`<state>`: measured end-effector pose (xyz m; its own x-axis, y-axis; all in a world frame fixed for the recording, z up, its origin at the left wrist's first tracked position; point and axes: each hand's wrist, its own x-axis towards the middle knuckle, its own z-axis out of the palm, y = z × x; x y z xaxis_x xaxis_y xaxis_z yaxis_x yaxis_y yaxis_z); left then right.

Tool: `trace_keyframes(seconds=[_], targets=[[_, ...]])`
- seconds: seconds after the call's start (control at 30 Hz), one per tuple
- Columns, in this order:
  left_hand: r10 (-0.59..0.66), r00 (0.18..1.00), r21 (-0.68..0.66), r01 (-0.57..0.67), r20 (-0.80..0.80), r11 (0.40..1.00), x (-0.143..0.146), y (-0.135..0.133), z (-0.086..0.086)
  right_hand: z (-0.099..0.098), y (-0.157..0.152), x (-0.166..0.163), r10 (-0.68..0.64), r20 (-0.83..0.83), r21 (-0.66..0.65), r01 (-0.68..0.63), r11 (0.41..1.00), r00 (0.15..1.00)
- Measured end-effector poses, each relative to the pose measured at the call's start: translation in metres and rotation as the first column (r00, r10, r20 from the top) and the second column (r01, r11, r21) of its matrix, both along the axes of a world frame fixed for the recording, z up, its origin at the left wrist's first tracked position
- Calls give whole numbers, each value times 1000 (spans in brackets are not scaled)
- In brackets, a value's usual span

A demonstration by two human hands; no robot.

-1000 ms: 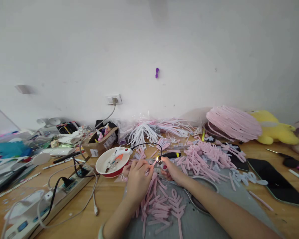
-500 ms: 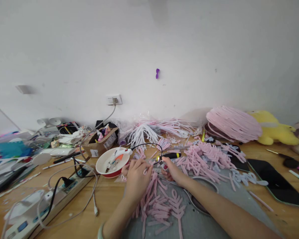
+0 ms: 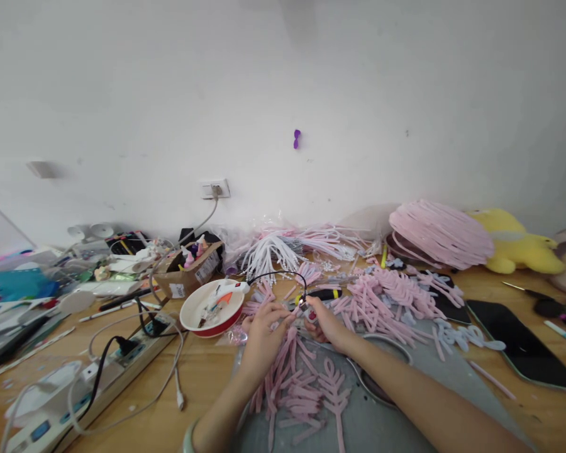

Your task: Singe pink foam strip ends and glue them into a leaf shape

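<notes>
My left hand (image 3: pixel 263 330) hovers over a pile of bent pink pipe cleaners (image 3: pixel 302 384) on a grey cloth (image 3: pixel 382 421), fingers curled around a pink strand. My right hand (image 3: pixel 324 321) sits just right of it, fingers closed on a small lighter-like object with a red part, hard to make out. A black and yellow corded tool (image 3: pixel 321 294) lies just beyond the fingertips, touching neither hand as far as I can see.
A red and white bowl (image 3: pixel 195 311) holding a glue gun (image 3: pixel 226 292) stands left of the hands. Power strips (image 3: pixel 61 402) and cables fill the left side. More pink pipe cleaners (image 3: pixel 387 292), a pink coil stack (image 3: pixel 441 233), a yellow plush (image 3: pixel 516 242) and dark phones (image 3: pixel 519 343) lie right.
The small flame that showed between the hands a second ago is gone. My left hand has shifted slightly right and the fingers have drawn closer to the right hand.
</notes>
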<state>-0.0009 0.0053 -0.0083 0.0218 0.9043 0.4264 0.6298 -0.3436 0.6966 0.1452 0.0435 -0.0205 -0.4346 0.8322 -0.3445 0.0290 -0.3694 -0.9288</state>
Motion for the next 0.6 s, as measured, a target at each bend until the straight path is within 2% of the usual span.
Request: trace_keyframes(seconds=[0.23, 0.33, 0.47, 0.6], targets=[[23, 997, 46, -20, -75, 999, 2, -2, 5, -3, 2, 3, 42, -63, -23, -44, 999, 997], [42, 991, 75, -33, -124, 997, 4, -6, 7, -4, 7, 8, 93, -201, -84, -112, 990, 975], [54, 986, 116, -36, -158, 993, 5, -9, 8, -4, 11, 13, 95, -384, -142, -160, 977, 919], [82, 980, 114, -61, -182, 992, 5, -10, 9, -3, 9, 11, 90, -316, -170, -150, 974, 944]])
